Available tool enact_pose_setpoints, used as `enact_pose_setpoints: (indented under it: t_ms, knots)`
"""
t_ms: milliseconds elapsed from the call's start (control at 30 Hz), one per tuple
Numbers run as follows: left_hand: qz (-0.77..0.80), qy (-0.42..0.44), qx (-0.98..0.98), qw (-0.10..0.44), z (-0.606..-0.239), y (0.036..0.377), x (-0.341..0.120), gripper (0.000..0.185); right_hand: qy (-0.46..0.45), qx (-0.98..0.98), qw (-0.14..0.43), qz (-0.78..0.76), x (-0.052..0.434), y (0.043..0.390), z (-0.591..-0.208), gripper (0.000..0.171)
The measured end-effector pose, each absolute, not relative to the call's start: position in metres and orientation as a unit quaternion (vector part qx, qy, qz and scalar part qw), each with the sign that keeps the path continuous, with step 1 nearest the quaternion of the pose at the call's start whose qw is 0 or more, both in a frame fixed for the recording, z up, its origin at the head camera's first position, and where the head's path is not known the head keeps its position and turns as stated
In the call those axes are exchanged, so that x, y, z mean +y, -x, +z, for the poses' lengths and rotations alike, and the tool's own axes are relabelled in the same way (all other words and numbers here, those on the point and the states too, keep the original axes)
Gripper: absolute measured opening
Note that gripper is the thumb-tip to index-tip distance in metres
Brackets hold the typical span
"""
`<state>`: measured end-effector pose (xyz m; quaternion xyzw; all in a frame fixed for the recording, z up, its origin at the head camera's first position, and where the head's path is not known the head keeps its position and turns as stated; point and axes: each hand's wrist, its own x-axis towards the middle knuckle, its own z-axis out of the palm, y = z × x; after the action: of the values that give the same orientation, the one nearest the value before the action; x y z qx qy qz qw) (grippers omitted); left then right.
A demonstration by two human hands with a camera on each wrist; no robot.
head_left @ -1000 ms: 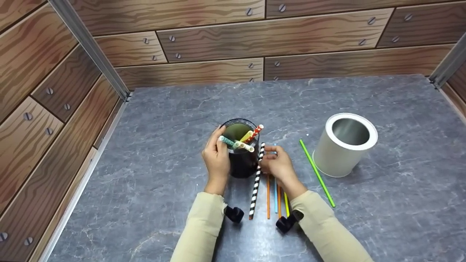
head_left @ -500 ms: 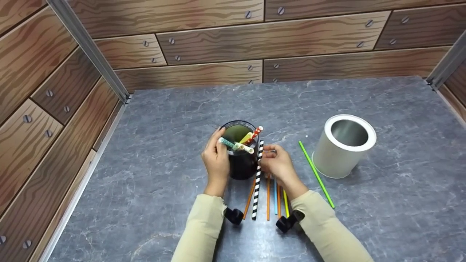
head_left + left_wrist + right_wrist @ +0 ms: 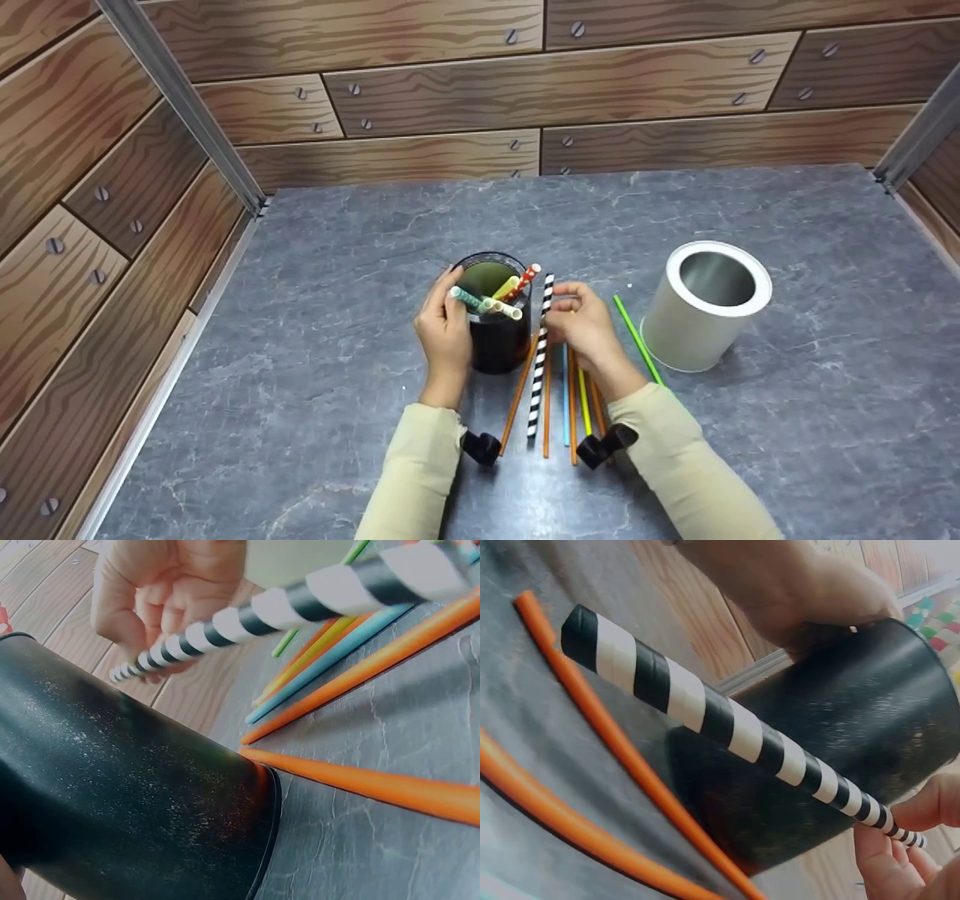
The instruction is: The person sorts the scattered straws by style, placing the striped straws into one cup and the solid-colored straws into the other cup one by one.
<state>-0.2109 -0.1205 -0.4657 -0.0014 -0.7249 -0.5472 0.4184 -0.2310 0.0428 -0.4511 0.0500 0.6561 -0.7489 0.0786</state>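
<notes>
My left hand (image 3: 444,330) holds the left side of a black cup (image 3: 499,349), its fingers reaching up to the rim. Out of the cup lean several paper straws, among them a teal one (image 3: 466,298), a yellow one and a red dotted one (image 3: 529,276). On the cup's right, my right hand (image 3: 589,326) pinches a black-and-white striped paper straw (image 3: 537,375) near its far end. The left wrist view shows this striped straw (image 3: 262,613) raised above the table, its far end by the thumb and fingertips. An orange straw (image 3: 517,397) lies against the cup's base.
Thin orange, blue (image 3: 566,397) and yellow (image 3: 584,397) straws lie under and in front of my right hand. A green straw (image 3: 637,341) lies beside a white can (image 3: 694,337) with an open top, on the right. Wood-patterned walls (image 3: 435,105) border the grey table.
My right hand has moved slightly away and right with the striped straw. An orange straw that lay mostly hidden beneath it now lies apart on its left. My left hand stays on the cup.
</notes>
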Motion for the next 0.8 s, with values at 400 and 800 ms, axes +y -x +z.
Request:
enact_pose_setpoints:
  t_ms: [400, 800]
  knots:
    - [-0.551, 0.004, -0.721, 0.420, -0.465, 0.211, -0.122, 0.030, -0.039, 0.647, 0.035, -0.761, 0.053, 0.235, -0.423, 0.044]
    - [-0.551, 0.003, -0.723, 0.418, -0.466, 0.211, -0.121, 0.029, -0.016, 0.619, -0.047, -0.784, 0.065, 0.227, -0.390, 0.042]
